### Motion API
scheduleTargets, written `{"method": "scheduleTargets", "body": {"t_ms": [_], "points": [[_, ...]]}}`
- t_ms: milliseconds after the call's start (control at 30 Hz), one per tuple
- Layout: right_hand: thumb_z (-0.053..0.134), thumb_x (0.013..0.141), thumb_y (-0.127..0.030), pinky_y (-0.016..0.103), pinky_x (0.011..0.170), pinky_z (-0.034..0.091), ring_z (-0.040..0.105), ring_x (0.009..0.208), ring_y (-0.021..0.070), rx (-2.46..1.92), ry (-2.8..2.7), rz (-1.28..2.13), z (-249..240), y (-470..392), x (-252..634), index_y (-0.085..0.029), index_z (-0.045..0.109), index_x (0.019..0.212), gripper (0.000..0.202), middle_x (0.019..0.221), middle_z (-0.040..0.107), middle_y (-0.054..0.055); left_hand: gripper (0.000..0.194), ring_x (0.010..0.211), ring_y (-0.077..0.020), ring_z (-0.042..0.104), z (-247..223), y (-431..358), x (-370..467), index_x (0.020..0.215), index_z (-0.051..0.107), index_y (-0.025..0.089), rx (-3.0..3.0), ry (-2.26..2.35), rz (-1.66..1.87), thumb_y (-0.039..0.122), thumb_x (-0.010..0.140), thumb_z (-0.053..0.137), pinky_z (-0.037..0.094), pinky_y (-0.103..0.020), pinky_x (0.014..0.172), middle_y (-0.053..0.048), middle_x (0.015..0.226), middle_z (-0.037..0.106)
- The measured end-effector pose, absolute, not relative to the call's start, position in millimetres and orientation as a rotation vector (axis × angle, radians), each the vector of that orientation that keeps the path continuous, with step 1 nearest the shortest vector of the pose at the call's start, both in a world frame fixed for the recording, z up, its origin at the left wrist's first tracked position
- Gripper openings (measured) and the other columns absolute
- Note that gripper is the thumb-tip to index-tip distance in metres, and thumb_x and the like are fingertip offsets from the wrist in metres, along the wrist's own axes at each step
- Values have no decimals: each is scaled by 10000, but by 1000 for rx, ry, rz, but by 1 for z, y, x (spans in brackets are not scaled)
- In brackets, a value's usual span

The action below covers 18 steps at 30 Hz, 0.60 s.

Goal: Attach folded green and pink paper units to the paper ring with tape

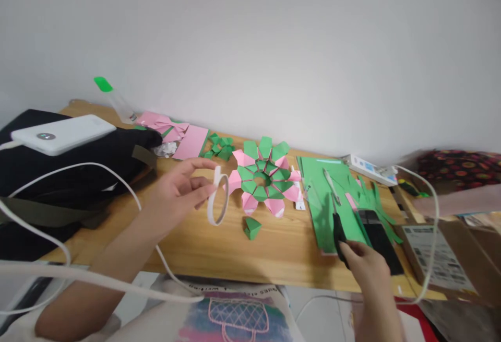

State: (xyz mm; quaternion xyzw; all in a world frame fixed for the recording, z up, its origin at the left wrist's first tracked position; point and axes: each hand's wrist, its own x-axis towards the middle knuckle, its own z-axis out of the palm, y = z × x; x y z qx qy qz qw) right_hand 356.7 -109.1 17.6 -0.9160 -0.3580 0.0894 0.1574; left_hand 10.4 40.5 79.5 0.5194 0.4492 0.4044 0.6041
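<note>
My left hand (183, 185) pinches a narrow white ring, a roll of tape (211, 209), between thumb and fingers above the table. Just right of it lies a round paper flower (246, 174) of folded green and pink pieces with an open middle. One loose folded green piece (252, 228) sits in front of the flower. My right hand (366, 263) is closed round the black handle of what look like scissors (338, 230). Their tip points away from me over green paper sheets (319, 211).
Behind the left hand are pink paper (193, 141) and small green folded pieces (221, 148). A black bag (117, 149) with a white power bank (64, 133) lies left. Right are green strips, a phone (379, 243), a power strip (370, 168) and a cardboard box (438, 258). White cables (117, 175) cross the left side.
</note>
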Motion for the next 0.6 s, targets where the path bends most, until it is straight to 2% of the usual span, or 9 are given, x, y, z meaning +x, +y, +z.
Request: {"method": "scheduleTargets", "body": {"t_ms": [133, 233, 333, 400, 467, 533, 600], "points": [[485, 667, -705, 334, 487, 442, 506, 489, 170, -1919, -772, 553, 40, -113, 343, -244, 585, 686, 472, 603, 573, 25, 321, 507, -67, 452, 80, 47, -7, 1002, 617, 199, 1180, 1166, 960, 242, 708, 741, 350, -177, 488, 60, 589, 555], [624, 618, -699, 333, 496, 450, 264, 374, 87, -1302, -534, 818, 49, -116, 328, -275, 636, 835, 476, 551, 451, -60, 352, 509, -79, 482, 80, 49, -15, 1027, 626, 208, 1166, 1211, 903, 256, 700, 749, 372, -188, 496, 55, 598, 562], [670, 626, -697, 305, 403, 356, 1, 312, 45, -1134, -567, 885, 58, -110, 316, -313, 636, 846, 445, 383, 185, -155, 343, 525, -94, 520, 78, 51, -18, 1027, 630, 224, 1162, 1170, 816, 264, 707, 746, 389, -187, 500, 45, 597, 592], [678, 671, -669, 297, 373, 289, -94, 293, 36, -1170, -636, 903, 66, -97, 307, -323, 633, 842, 389, 353, 10, -185, 321, 556, -106, 550, 76, 53, -17, 1004, 637, 221, 1161, 1136, 781, 267, 704, 742, 416, -195, 519, 30, 630, 625], [719, 647, -657, 313, 385, 304, -83, 278, 38, -1220, -700, 961, 75, -79, 296, -321, 632, 864, 409, 370, 2, -193, 305, 570, -112, 558, 74, 53, -16, 977, 642, 213, 1168, 1124, 760, 266, 693, 739, 425, -201, 529, 24, 631, 632], [769, 550, -689, 326, 402, 328, -31, 295, 41, -1202, -769, 997, 81, -62, 286, -317, 607, 828, 492, 404, 98, -181, 306, 556, -113, 546, 73, 53, -15, 963, 645, 206, 1166, 1142, 739, 265, 677, 739, 412, -201, 517, 28, 600, 620], [742, 559, -723, 326, 403, 323, 1, 299, 47, -1150, -814, 1021, 82, -53, 280, -306, 551, 748, 496, 424, 150, -167, 319, 544, -116, 542, 71, 53, -15, 967, 644, 200, 1145, 1162, 718, 269, 671, 737, 405, -206, 508, 29, 580, 615]]}}
